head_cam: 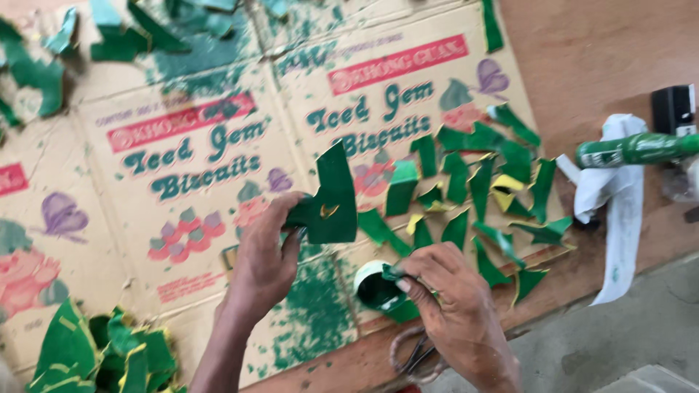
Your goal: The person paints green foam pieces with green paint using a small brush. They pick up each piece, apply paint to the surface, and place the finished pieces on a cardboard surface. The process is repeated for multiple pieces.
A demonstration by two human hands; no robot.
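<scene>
Head view, looking down on flattened cardboard (182,218) spread over a brown floor (604,51). Cardboard edge running diagonally at lower right, a grey concrete step (641,335) beyond it. Open room only in the middle of the cardboard; upper left crowded with torn green scraps (44,73), lower left with a heap of green cut-outs (95,356), right of centre with a spread of green pointed pieces (480,189), some yellow-edged.

Left hand (266,251) closed in a pinch on a green painted piece (329,204), thumb and fingers gripping its lower left corner, piece held upright just above the cardboard, small yellow notch in its face.

Right hand (451,306) curled, fingertips pressing a green-soaked wad (393,280) into a small white-rimmed paint cup (373,285) near the cardboard's lower edge. Scissors (415,356) lying on the floor just under that wrist.

Far right, well apart: green bottle (633,149) resting across a white cloth (619,211), black object (673,109) just beside.
</scene>
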